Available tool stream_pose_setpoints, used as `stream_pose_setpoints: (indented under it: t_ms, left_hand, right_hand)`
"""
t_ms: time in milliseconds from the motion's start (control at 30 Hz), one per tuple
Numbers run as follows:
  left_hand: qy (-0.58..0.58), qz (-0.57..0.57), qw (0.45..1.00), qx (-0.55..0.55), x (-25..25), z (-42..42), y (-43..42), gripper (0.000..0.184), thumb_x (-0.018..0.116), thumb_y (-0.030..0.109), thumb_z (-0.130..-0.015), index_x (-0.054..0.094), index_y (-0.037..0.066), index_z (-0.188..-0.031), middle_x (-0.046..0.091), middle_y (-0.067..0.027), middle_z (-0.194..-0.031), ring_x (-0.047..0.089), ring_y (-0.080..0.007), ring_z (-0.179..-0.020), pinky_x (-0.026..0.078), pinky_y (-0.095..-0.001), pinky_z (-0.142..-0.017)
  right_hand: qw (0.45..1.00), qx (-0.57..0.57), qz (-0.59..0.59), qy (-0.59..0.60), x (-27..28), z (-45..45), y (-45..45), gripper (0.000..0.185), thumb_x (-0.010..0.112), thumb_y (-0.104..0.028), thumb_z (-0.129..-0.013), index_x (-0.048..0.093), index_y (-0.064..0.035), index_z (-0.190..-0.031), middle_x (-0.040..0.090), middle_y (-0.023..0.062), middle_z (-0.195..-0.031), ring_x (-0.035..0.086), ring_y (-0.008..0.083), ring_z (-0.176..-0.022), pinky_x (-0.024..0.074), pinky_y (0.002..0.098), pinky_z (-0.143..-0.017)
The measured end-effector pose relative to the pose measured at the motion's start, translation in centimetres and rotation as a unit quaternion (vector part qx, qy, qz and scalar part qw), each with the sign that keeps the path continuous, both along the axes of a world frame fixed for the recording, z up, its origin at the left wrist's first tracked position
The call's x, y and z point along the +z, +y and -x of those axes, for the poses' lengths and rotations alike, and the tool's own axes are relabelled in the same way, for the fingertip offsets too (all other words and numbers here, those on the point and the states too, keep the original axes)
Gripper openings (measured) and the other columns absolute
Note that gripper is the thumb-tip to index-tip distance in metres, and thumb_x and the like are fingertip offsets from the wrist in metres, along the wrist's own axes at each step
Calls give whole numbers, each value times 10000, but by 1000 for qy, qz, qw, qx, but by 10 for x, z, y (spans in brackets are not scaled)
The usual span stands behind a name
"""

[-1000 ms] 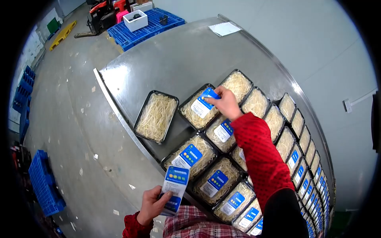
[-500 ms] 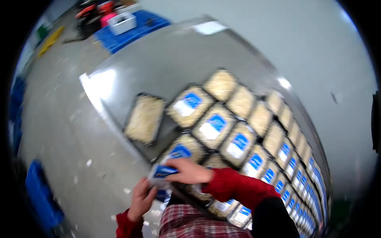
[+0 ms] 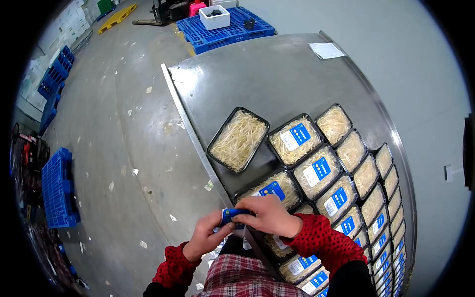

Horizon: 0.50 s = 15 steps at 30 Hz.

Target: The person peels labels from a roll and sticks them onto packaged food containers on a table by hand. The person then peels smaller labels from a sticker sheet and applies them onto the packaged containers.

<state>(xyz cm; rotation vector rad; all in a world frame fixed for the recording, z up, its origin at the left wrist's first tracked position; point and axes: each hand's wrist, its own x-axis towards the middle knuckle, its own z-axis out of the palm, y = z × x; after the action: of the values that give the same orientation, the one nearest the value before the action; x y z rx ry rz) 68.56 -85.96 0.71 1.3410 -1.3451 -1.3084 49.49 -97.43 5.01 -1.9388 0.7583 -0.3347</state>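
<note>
Just over the table's near edge, my two hands meet at a small bundle of blue-and-white labels (image 3: 228,215). My left hand (image 3: 210,233) pinches the bundle from the left, its thumb on top. My right hand (image 3: 269,214) has its fingers closed on the bundle's other side and hides part of it. Beyond the right hand lies a labelled tray of bean sprouts (image 3: 289,187), partly covered by that hand. An unlabelled tray of bean sprouts (image 3: 239,140) sits apart, askew, nearer the table's left edge.
Rows of black sprout trays fill the right of the metal table (image 3: 257,64), some with blue-and-white labels, others plain. A paper sheet (image 3: 326,50) lies at its far edge. Beyond stands a blue pallet (image 3: 225,35) bearing a white box (image 3: 214,19). Paper scraps litter the floor.
The view has swung left, so the table appears further right. My left hand has closed up to the right hand at the labels. The trays have kept their arrangement.
</note>
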Motion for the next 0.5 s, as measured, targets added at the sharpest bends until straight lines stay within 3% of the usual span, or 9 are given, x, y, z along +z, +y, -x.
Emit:
stream_pose_setpoints:
  t_ms: [33,100,167,233,267,333,400,433,500]
  left_hand:
    - [116,-82,988,67,-8,3,5,158,668,42,-915,664,-46,-1046,703,-54,-951,632,-104,-853,529,-275,-771]
    - [97,-122,984,90,-16,0,18,154,680,44,-907,675,-51,-1028,711,-58,-931,641,-105,-825,534,-271,-750]
    - [98,-149,974,140,-26,5,33,149,711,50,-885,702,-54,-991,728,-72,-892,668,-114,-779,555,-280,-702]
    - [117,-173,964,166,-24,12,41,148,724,64,-878,695,-51,-968,714,-62,-854,641,-89,-744,536,-256,-659]
    - [142,-167,956,197,-11,17,37,141,737,78,-873,692,-52,-902,696,-39,-791,603,-54,-699,508,-229,-612]
    - [136,-176,957,185,-15,12,41,178,721,62,-878,697,-57,-1008,728,-84,-892,649,-85,-753,542,-240,-674]
    - [172,-160,951,200,-16,11,41,175,712,53,-884,688,-63,-1013,723,-80,-904,645,-87,-768,546,-246,-687]
    - [165,-157,955,190,-23,7,44,241,708,47,-881,677,-48,-1101,729,-93,-938,682,-128,-792,573,-282,-719]
    - [165,-163,953,194,-23,6,44,236,708,44,-879,678,-48,-1095,728,-93,-935,682,-128,-796,573,-281,-719]
  right_hand:
    - [998,-1,70,-4,-4,-3,-1,218,705,-269,-835,665,-72,-920,670,123,-778,658,335,-727,504,388,-615]
    - [987,-3,157,-32,-7,-10,-9,170,716,-235,-809,655,-84,-857,644,108,-730,640,341,-683,488,403,-586]
    - [980,-86,145,-104,5,-16,-55,106,707,-171,-811,677,-69,-808,633,128,-700,633,296,-622,477,363,-555]
    - [980,-183,24,-68,17,-25,-115,171,710,-160,-832,674,8,-835,614,99,-644,560,144,-579,457,319,-559]
    - [976,-200,-8,-85,5,-29,-143,227,734,-185,-821,669,30,-847,615,84,-654,546,129,-601,456,311,-572]
    - [982,-176,34,-55,-40,-35,-184,212,740,-157,-838,654,21,-913,657,50,-735,581,112,-682,481,280,-624]
    - [973,-204,109,9,-59,-44,-193,357,804,-274,-742,658,27,-865,688,165,-764,669,256,-712,518,361,-665]
    - [973,-202,108,8,-67,-49,-192,357,804,-274,-742,658,27,-865,688,165,-764,669,256,-712,518,361,-665]
    - [938,-224,189,187,-81,-58,-186,485,839,-339,-692,644,-27,-1009,677,184,-870,664,314,-729,516,435,-684]
